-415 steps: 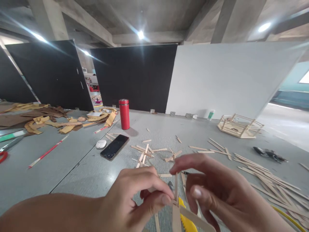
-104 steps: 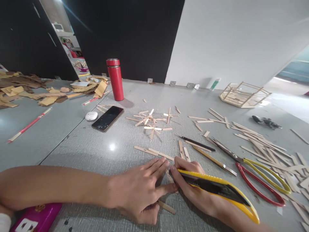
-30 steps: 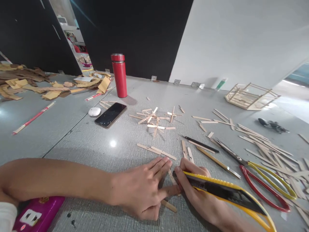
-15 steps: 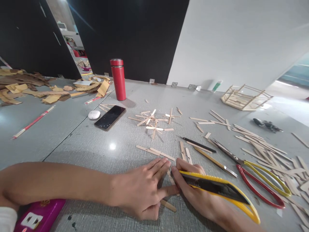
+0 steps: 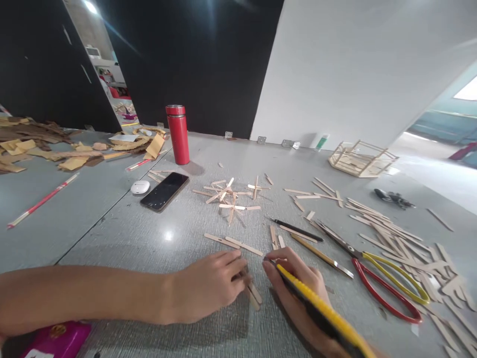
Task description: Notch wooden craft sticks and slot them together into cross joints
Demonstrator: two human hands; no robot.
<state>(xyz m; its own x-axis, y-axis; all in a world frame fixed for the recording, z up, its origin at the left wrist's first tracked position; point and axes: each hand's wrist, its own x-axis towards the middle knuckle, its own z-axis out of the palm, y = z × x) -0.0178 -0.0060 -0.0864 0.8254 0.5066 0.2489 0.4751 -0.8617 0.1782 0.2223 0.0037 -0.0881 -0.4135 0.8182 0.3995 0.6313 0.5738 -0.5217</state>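
My left hand [image 5: 216, 279] is closed over a pair of wooden craft sticks [image 5: 255, 297], whose rounded ends stick out below its fingertips; the fingers are slightly blurred. In my right hand [image 5: 298, 283] is a yellow and black utility knife [image 5: 316, 307], its handle slanting toward the lower right. The knife's tip is at the thumb and forefinger, and the blade itself is hard to make out. Just beyond both hands lie notched craft sticks [image 5: 244, 246]. Farther back, several crossed-stick pieces [image 5: 231, 206] stand on the grey table.
Yellow-and-red-handled scissors [image 5: 357, 254], a black pen [image 5: 298, 230] and a wooden-handled cutter [image 5: 316, 251] lie to the right, before a loose stick pile [image 5: 402, 238]. A phone [image 5: 165, 191], white case [image 5: 140, 187] and red flask [image 5: 178, 135] stand left; a stick frame [image 5: 361, 160] sits far right.
My left hand has pulled back from the right hand and gathered the sticks from the table under its fingers. The knife has tipped steeper, away from the sticks. The view has shifted slightly.
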